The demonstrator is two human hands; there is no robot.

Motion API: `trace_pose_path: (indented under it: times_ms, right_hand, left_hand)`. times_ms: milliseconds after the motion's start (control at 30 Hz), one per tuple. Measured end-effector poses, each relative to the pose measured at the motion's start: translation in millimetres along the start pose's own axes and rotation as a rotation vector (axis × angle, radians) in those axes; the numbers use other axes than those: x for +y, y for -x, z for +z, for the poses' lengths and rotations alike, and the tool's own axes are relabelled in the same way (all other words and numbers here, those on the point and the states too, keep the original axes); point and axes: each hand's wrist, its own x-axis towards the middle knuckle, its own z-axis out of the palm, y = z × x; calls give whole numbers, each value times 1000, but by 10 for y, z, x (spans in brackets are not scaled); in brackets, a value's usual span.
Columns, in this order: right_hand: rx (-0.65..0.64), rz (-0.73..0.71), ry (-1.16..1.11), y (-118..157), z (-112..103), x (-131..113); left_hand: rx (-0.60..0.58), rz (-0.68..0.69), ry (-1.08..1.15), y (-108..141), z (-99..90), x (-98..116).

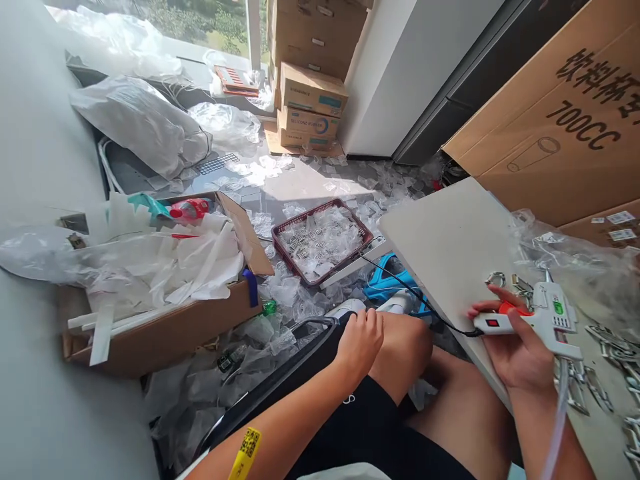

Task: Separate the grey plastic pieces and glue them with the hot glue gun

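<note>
Okay so the right hand has its fingers wrapped around the handle of a white glue gun, right side of frame, over the table. Fingers are near the orange trigger, can't tell if it's squeezed. The left hand is resting by the knee, lower centre, and I can't tell if its fingers are closed on anything

For clean handling I'd keep the nozzle off that clear plastic bag right by it, cos hot plastic is a mess. Short, even squeezes probably beat one long one. Watch the glue stick hanging out the back near the forearm, and give the black cord slack so it doesn't tug. If a metal piece near the tip needs steadying, the left hand looks free enough, just fingers well away from the heat

Container-wise: maroon basket mid-frame, full of clear packets with small metal bits among them. Open cardboard box at left is heaped with white strips plus a red wrapper. Stacked cartons sit top centre, big "700CC" carton upper right, can't see inside those
</note>
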Motion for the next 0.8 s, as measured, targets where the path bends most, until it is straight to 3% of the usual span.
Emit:
trace_pose_path:
  times_ms: [267, 533, 700, 800]
  right_hand:
    - [-25, 9, -28, 50, 22, 44]
    - [-47, 26, -40, 55, 77, 42]
    - [-53, 31, -59, 58, 163, 31]
    - [-37, 36, -105, 50, 251, -10]
  left_hand:
    - [-58, -3, -10, 1, 33, -55]
    - [-127, -41, 51, 8, -75, -89]
    - [-208, -147, 132, -47, -138, -134]
    - [-254, -263, 196, -122, -159, -331]
